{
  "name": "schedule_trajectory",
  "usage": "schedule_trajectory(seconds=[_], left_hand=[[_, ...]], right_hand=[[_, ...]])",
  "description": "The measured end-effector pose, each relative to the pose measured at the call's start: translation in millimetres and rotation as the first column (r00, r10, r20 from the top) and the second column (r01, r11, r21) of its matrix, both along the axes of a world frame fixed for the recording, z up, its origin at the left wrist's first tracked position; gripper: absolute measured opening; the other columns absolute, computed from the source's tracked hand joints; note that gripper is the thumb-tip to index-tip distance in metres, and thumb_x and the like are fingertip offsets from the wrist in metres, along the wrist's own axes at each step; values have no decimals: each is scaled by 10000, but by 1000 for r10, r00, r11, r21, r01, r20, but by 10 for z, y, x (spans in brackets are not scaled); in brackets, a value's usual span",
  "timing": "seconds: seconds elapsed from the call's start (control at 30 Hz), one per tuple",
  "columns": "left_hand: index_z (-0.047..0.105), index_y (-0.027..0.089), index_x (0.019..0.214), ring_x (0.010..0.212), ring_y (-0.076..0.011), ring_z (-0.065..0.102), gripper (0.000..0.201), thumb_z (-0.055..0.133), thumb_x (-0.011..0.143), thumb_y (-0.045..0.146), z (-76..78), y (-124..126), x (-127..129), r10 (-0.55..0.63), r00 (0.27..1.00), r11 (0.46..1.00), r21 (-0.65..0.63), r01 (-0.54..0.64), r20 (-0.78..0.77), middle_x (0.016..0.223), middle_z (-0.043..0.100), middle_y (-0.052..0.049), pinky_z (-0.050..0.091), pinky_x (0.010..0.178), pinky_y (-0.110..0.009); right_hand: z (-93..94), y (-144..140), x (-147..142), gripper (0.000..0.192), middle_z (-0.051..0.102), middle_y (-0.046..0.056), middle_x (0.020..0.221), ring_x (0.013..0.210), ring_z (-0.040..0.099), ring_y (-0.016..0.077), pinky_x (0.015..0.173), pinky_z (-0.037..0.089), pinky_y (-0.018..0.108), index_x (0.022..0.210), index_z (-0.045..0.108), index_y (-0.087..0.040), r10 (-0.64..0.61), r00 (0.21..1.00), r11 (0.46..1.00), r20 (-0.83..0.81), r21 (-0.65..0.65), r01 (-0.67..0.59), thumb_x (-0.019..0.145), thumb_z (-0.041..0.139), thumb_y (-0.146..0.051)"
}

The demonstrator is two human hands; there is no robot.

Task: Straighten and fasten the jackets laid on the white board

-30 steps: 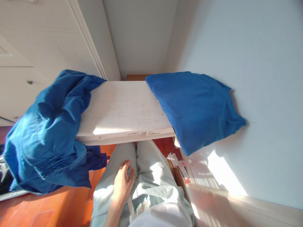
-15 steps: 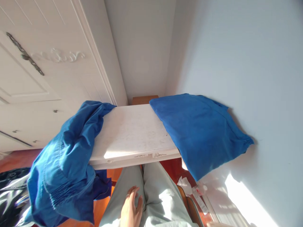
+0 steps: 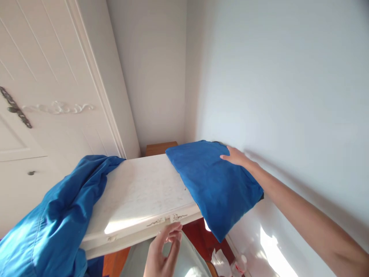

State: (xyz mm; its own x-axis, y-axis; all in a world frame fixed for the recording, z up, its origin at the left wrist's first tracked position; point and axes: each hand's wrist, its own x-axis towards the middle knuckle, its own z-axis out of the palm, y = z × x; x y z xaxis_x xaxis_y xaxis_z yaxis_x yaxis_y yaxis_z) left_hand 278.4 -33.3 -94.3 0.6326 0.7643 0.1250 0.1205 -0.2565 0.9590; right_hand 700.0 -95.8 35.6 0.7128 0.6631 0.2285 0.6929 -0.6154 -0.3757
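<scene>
A flat piece of blue cloth point(image 3: 207, 173) is spread over the right end of a narrow white table point(image 3: 144, 188) and hangs past its edges. At the cloth's far right side is my right hand point(image 3: 236, 156), its thumb on top and its other fingers partly hidden over the edge, closed on the fabric. My left hand point(image 3: 163, 252) is raised by the table's front edge, empty, with loosely curved fingers and a gap between thumb and fingers. More blue fabric point(image 3: 66, 207), bunched and stitched, drapes over the table's left end.
A white wardrobe point(image 3: 57, 77) stands at the left, and a pale wall point(image 3: 273, 96) runs close along the right. Behind the table is a brown wooden piece point(image 3: 161, 147). Crumpled white paper point(image 3: 220, 261) lies low at the right, below the cloth.
My right arm has come in from the right and its hand has reached the blue cloth's far side. My left hand has risen from my lap toward the table edge. The view has tilted up.
</scene>
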Motion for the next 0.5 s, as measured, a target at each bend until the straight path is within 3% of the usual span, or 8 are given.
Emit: schedule_trajectory(seconds=[0.1,0.23,0.37,0.5], left_hand=[[737,216,1130,1070,-261,711,509,552,913,638,203,139,182,-74,996,997,14,74,-41,1216,741,-146,577,955,-368],[742,210,1110,1101,-293,699,581,530,883,701,180,212,310,-70,997,997,-18,69,-46,1215,735,-159,556,988,-431],[743,212,1107,1098,-292,706,573,543,881,699,69,147,267,-70,997,995,-69,69,-16,1212,740,-155,544,996,-427],[758,218,1071,1078,-294,720,530,605,864,681,43,138,196,26,997,994,-109,-18,70,1176,756,-136,573,943,-391]], right_hand=[[-145,81,243,328,676,146,1174,1136,643,269,1025,505,439,1121,687,-81,-103,992,980,-69,-175,90,871,764,-278],[-98,121,299,264,673,89,1109,1048,652,198,973,536,418,1083,667,-102,-189,977,959,-94,-234,163,960,680,-335],[237,249,118,292,679,88,1024,961,657,170,913,544,357,1030,674,-101,-149,983,984,-104,-115,136,971,661,-387],[774,444,-351,250,680,111,893,839,648,183,801,506,310,959,688,-58,-31,997,994,-71,104,38,977,543,-260]])
